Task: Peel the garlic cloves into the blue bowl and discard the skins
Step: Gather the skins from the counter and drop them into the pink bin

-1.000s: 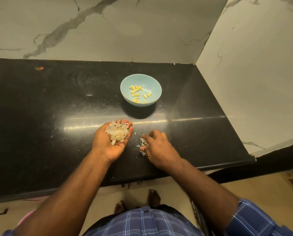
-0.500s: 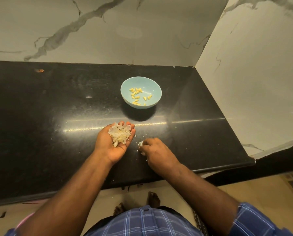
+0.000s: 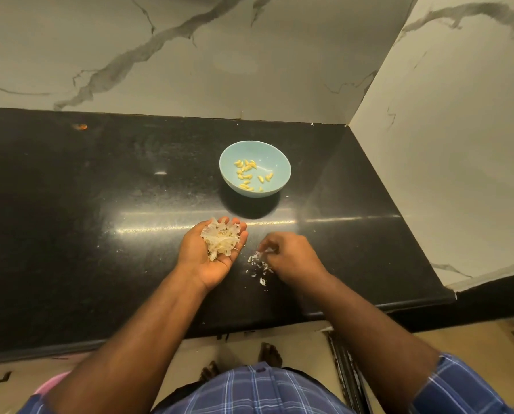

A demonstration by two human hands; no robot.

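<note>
Keep your left hand cupped flat under that skin pile while your right hand, at its 3 o'clock, pinches up the last countertop scraps, well clear of the blue bowl.

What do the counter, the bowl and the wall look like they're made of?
Counter: polished black stone, probably granite; it is speckled and mirrors a light streak. Bowl: smooth pale blue, glazed ceramic or melamine; the look can't settle which. Wall: marble-look slab or tile, pale with grey veins and a soft sheen.
</note>
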